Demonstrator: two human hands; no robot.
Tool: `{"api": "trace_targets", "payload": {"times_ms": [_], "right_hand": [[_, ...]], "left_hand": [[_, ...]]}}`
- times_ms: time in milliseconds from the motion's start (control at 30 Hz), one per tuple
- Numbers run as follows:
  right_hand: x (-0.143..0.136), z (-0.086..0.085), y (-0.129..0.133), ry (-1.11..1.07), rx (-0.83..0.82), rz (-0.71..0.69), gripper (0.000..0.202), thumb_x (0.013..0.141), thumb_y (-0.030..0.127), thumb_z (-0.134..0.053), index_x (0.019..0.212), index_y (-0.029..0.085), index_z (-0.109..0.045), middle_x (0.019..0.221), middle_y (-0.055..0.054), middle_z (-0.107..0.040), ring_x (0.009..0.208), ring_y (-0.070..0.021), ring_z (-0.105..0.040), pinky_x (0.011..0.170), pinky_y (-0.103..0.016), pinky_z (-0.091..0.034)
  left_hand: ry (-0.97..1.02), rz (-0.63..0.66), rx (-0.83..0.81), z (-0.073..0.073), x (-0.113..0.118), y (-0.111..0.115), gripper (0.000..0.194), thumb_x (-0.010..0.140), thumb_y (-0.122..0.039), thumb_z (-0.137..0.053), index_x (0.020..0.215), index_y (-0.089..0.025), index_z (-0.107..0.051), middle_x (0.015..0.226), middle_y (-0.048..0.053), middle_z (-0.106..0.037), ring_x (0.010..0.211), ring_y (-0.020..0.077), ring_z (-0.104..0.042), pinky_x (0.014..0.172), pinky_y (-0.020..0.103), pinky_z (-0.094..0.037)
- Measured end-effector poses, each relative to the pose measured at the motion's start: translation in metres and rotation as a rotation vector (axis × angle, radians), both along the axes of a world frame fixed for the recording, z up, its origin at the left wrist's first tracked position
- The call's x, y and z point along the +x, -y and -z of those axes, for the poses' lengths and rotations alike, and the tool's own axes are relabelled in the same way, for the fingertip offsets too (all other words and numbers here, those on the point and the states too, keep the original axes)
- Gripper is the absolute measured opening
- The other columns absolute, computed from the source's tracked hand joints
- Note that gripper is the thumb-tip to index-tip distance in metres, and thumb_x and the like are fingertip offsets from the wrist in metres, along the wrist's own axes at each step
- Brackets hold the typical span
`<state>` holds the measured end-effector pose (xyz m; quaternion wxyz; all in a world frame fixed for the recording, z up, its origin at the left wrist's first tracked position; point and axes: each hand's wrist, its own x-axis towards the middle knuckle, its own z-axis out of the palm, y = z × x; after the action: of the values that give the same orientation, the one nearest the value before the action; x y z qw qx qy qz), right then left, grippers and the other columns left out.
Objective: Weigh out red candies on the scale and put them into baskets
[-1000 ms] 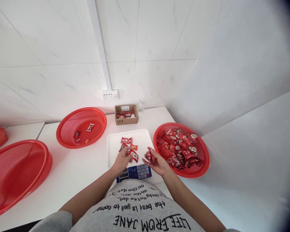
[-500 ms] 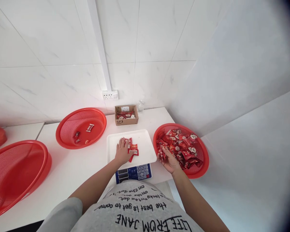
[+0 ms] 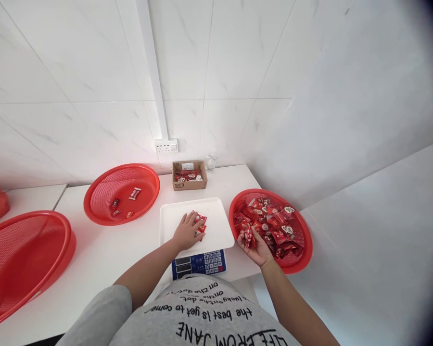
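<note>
My left hand (image 3: 187, 231) lies palm down on the white scale tray (image 3: 173, 216). Its fingers are spread over several red wrapped candies (image 3: 201, 220), touching them and partly hiding them. Palm up at the left rim of the right red basket (image 3: 308, 250), my right hand (image 3: 259, 250) has its fingers curled round red wrapped candies (image 3: 248, 236). How many it holds I cannot tell. Many more red candy packets (image 3: 277, 223) fill the basket behind it. Below the tray shows the blue keypad panel (image 3: 198, 264) of the scale.
A cardboard box (image 3: 189, 185) with red packets stands by the wall, beside a clear plastic item (image 3: 211, 163). To the left, a red basket (image 3: 94, 214) holds a few candies. Another red basket (image 3: 63, 269) sits nearer at far left. A socket (image 3: 166, 145) is on the wall.
My left hand has shifted slightly right across the tray, drawing the candies closer together under its fingers. My right hand has moved a little to the right, turning the candies it holds into view.
</note>
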<state>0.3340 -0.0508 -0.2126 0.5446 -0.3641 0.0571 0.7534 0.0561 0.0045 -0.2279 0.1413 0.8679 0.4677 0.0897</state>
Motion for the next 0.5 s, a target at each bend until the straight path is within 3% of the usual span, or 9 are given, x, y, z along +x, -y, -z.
{"api": "trace_targets", "payload": {"times_ms": [200, 300, 400, 500], "right_hand": [[0.006, 0.005, 0.000, 0.022, 0.036, -0.088, 0.025, 0.069, 0.024, -0.074, 0.092, 0.020, -0.067, 0.074, 0.000, -0.068, 0.068, -0.0098, -0.063, 0.073, -0.026, -0.056], [0.008, 0.009, 0.001, 0.038, 0.057, -0.096, 0.027, 0.067, 0.025, -0.076, 0.093, 0.021, -0.066, 0.074, 0.001, -0.068, 0.069, -0.0087, -0.063, 0.077, -0.025, -0.056], [0.008, 0.010, 0.001, 0.060, 0.058, -0.108, 0.026, 0.069, 0.026, -0.074, 0.093, 0.023, -0.065, 0.075, 0.002, -0.068, 0.069, -0.0096, -0.064, 0.076, -0.027, -0.057], [0.008, 0.009, 0.001, 0.076, 0.047, -0.106, 0.022, 0.071, 0.026, -0.072, 0.091, 0.023, -0.065, 0.075, 0.001, -0.067, 0.068, -0.0111, -0.064, 0.073, -0.030, -0.058]], "left_hand": [[0.014, -0.010, -0.039, -0.006, -0.004, -0.001, 0.058, 0.083, -0.051, -0.048, 0.133, -0.023, -0.043, 0.145, 0.013, -0.034, 0.136, 0.0279, -0.024, 0.112, 0.051, -0.011], [0.062, -0.120, -0.015, -0.008, -0.010, -0.003, 0.058, 0.086, -0.052, -0.042, 0.137, -0.023, -0.039, 0.148, 0.012, -0.030, 0.138, 0.0273, -0.021, 0.112, 0.052, -0.012], [0.037, -0.397, 0.060, -0.015, -0.042, -0.011, 0.055, 0.090, -0.047, -0.036, 0.138, -0.022, -0.037, 0.149, 0.011, -0.029, 0.139, 0.0267, -0.018, 0.111, 0.052, -0.012], [-0.062, -0.810, 0.145, -0.029, -0.104, -0.022, 0.059, 0.089, -0.045, -0.036, 0.140, -0.015, -0.033, 0.151, 0.016, -0.022, 0.140, 0.0302, -0.012, 0.110, 0.055, -0.009]]}}
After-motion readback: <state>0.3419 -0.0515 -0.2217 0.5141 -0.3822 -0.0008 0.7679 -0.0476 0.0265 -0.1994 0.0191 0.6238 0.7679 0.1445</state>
